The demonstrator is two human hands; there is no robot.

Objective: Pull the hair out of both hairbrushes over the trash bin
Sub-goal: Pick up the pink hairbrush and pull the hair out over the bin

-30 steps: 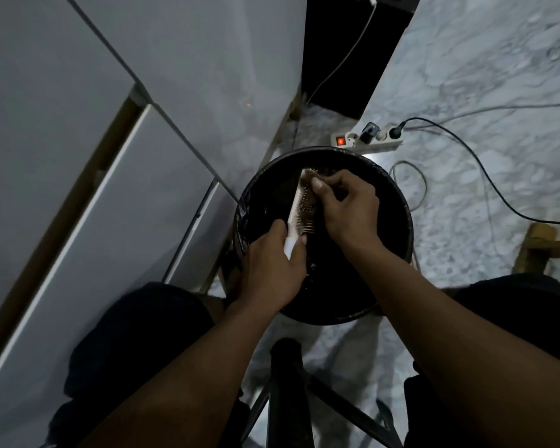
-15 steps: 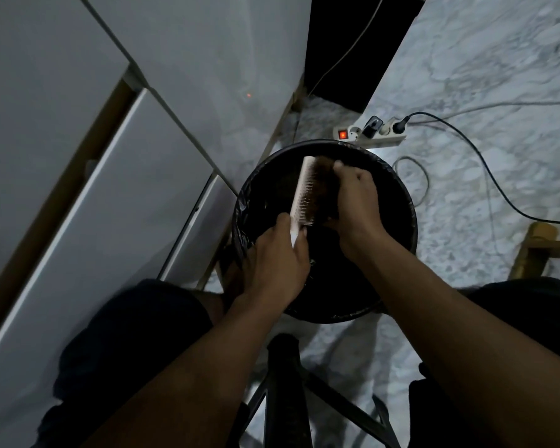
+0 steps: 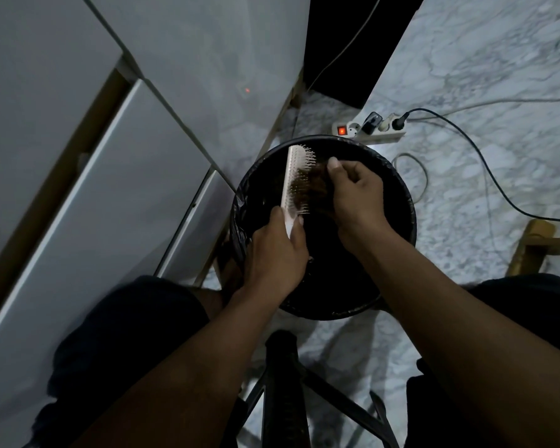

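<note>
A white hairbrush [image 3: 292, 179] stands on edge over the black lined trash bin [image 3: 401, 202], bristles facing right. My left hand [image 3: 277, 253] grips its handle from below. A brown wad of hair [image 3: 316, 189] clings to the lower bristles; the top bristles are bare. My right hand [image 3: 358, 192] pinches that wad, thumb up beside the bristles. Only one hairbrush is in view.
White cabinet fronts [image 3: 110, 189] rise on the left, close to the bin. A power strip [image 3: 369, 130] with a lit red switch and cables lies on the marble floor behind the bin. A black stool frame [image 3: 285, 383] stands between my knees. A wooden leg [image 3: 530, 244] is at right.
My right hand has drawn the hair off the brush's upper bristles and moved slightly right and down. The brush has tilted more upright in my left hand.
</note>
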